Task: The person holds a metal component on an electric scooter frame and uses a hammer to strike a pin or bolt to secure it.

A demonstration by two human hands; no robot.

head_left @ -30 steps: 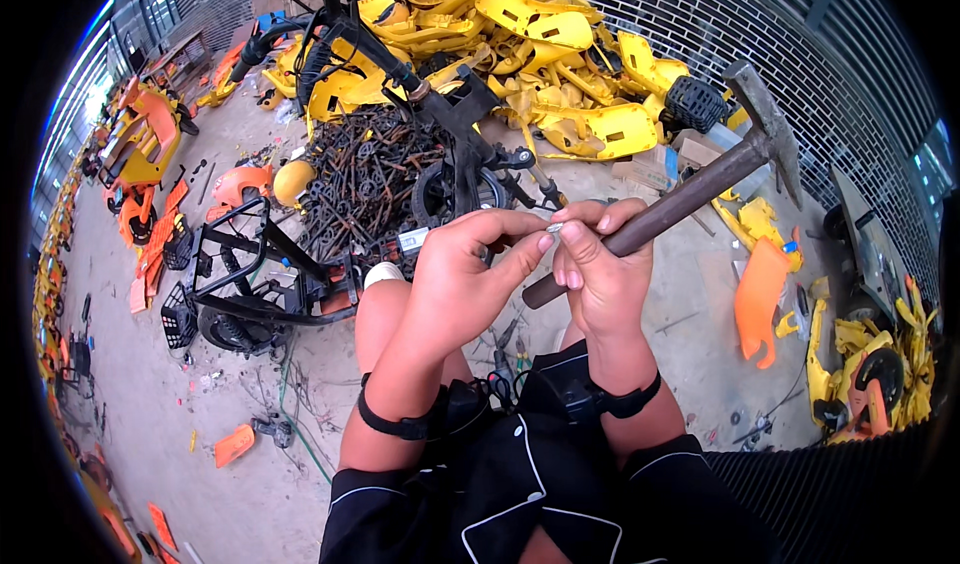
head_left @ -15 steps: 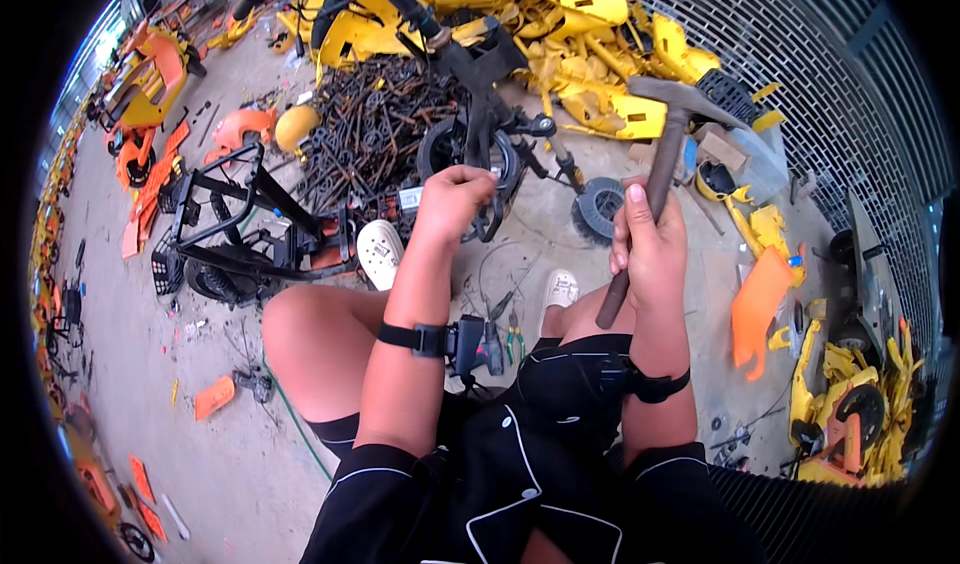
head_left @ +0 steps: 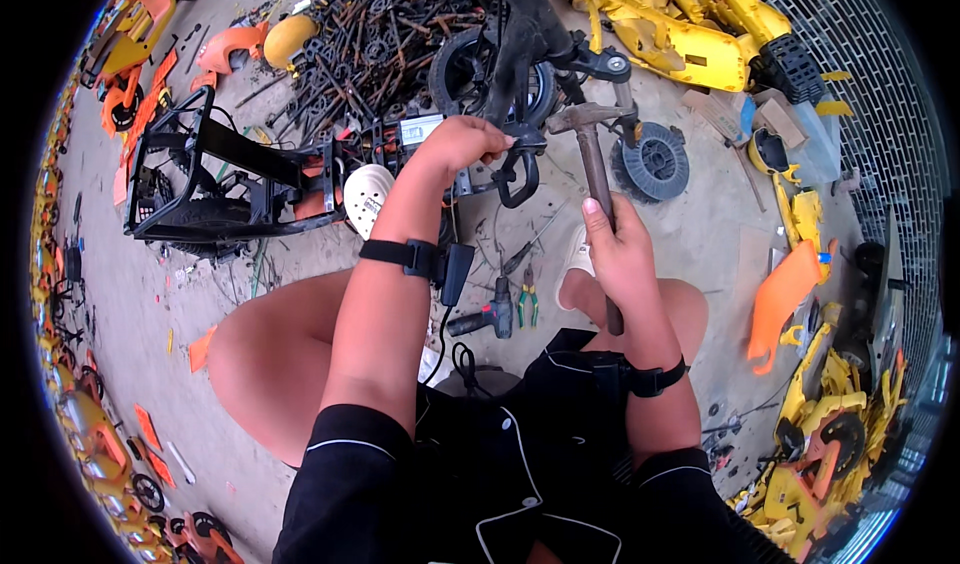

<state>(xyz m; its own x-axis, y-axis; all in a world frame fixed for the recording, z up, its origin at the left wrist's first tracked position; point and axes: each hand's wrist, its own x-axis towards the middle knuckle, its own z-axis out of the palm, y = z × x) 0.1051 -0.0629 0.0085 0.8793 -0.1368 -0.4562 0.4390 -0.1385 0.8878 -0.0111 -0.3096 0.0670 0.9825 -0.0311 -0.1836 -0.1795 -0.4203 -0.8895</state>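
My right hand (head_left: pixel 622 244) grips a hammer (head_left: pixel 594 169) by its dark handle, with the metal head up and the handle's end below my fist. That head hangs just right of a black metal bracket with a curved loop (head_left: pixel 520 186) on a black vehicle frame. At the bracket's left side is my left hand (head_left: pixel 468 144), its fingers pinched together at the metal. What they hold, if anything, is hidden. A black wheel (head_left: pixel 447 79) stands behind the bracket.
A cordless drill (head_left: pixel 490 314) and green-handled pliers (head_left: pixel 528 299) lie on the floor between my legs. Behind are a heap of rusty metal parts (head_left: pixel 370 44) and yellow panels (head_left: pixel 690 49). A grey round wheel part (head_left: pixel 655 164) lies to the right, an orange panel (head_left: pixel 780 299) further out.
My right hand has brought the hammer down and left, closer to the black bracket. My left hand stays by the frame, with its fingers now at the bracket. The view has tilted downward.
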